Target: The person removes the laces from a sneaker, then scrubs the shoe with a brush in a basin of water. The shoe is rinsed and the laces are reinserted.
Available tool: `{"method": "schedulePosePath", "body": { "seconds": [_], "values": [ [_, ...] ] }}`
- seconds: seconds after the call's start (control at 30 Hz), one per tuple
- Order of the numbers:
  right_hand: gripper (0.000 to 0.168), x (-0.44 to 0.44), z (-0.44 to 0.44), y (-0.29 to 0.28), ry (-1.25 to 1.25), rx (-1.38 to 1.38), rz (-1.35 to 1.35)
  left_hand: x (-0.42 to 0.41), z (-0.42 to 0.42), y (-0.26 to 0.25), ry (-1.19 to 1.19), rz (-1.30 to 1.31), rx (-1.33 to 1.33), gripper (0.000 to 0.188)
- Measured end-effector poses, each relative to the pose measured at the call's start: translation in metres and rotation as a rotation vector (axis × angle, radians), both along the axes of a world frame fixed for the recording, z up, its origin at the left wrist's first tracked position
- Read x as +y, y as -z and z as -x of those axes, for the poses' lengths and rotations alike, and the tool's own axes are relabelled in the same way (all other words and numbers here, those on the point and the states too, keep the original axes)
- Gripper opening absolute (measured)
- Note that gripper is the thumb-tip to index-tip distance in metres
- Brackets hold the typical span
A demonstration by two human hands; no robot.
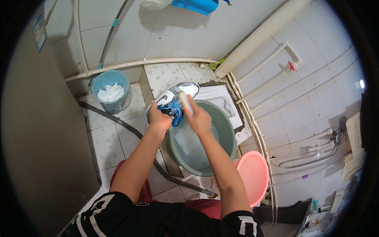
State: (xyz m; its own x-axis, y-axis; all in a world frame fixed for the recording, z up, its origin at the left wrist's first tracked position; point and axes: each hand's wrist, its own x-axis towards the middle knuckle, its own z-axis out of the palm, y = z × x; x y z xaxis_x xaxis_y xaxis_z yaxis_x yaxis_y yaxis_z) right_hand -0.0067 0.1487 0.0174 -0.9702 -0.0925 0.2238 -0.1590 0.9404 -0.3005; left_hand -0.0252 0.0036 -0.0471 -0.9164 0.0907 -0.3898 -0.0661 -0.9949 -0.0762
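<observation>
My left hand (160,116) grips a sneaker (172,97) by its heel end, with the toe pointing away to the upper right. The shoe is grey and white with blue laces (176,113) hanging from it. In my right hand (199,119) is a white-handled scrub brush (185,102), its yellowish bristle end against the shoe's upper near the laces. Blur covers the brush and the right fingers. Below both hands stands a round green basin (225,134) holding cloudy water (192,145).
A squat toilet (217,94) lies behind the basin on a raised tiled step. At left stands a blue bin (111,80) with white paper inside. A grey hose (134,130) crosses the floor. A pink basin (253,177) leans at right near wall pipes (251,111).
</observation>
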Motion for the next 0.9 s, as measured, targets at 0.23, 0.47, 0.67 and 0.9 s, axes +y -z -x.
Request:
{"method": "schedulePosePath", "body": {
  "seconds": [0.23,0.47,0.67,0.9],
  "values": [
    [0.053,-0.004,-0.001,0.023,-0.090,-0.024,0.081,-0.001,0.006,0.012,0.063,0.203,0.056,0.039],
    [0.055,0.025,-0.006,-0.013,-0.105,0.096,0.677,-0.015,0.013,-0.004,0.067,0.059,0.027,0.038],
    [0.058,0.000,-0.038,0.002,-0.210,0.193,0.451,0.011,-0.014,-0.033,0.150,0.115,-0.069,0.035],
    [0.054,-0.008,-0.024,-0.004,-0.128,0.017,0.115,0.006,-0.007,-0.027,0.118,0.165,-0.165,0.035]
  ]
}}
